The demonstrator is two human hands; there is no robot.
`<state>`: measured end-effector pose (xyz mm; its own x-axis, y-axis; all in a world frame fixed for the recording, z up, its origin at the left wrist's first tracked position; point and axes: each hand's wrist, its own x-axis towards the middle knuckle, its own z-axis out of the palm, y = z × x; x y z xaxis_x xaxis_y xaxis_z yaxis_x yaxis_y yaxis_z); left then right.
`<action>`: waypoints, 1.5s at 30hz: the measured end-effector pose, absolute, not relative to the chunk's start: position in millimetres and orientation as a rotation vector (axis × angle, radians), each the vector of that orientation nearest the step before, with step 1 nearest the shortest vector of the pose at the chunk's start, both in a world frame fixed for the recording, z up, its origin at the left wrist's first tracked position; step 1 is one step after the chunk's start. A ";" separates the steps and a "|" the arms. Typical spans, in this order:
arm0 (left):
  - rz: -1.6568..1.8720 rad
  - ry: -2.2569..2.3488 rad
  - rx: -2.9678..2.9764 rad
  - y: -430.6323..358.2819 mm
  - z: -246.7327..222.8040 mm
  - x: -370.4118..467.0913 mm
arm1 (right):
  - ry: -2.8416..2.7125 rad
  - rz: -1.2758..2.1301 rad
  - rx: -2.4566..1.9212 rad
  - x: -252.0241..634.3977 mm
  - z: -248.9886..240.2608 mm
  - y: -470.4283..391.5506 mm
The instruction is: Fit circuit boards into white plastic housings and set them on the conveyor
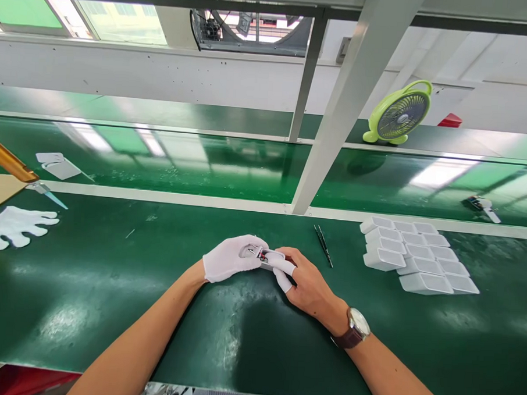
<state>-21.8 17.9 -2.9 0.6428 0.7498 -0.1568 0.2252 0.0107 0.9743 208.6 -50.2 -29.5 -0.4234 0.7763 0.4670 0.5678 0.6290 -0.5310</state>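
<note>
Over the middle of the green bench, my left hand [236, 258] in a white glove is closed around a small grey-white device housing [267, 266]. Some red and metallic parts show inside the housing; they are too small to name. My right hand [306, 279], with white covers on the thumb and a finger and a watch on its wrist, grips the other side of the housing. Both hands touch it, and the fingers partly hide it. Black tweezers [323, 245] lie on the bench just beyond my right hand.
Several white open trays [422, 251] stand grouped at right. A white glove [17, 227] and an orange-handled tool [16, 162] lie at left. A slanted post [331, 130] rises from the bench's back rail. A green fan [400, 116] stands on the shelf behind.
</note>
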 end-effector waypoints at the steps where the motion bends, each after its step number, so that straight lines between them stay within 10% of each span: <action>1: 0.496 0.845 1.553 18.0 -2.8 -22.2 | -2.148 0.380 -1.050 208.5 -29.2 -50.4; 45: 0.688 1.034 1.906 1.9 -8.0 -7.6 | -2.033 0.404 -1.096 209.8 -36.8 -52.7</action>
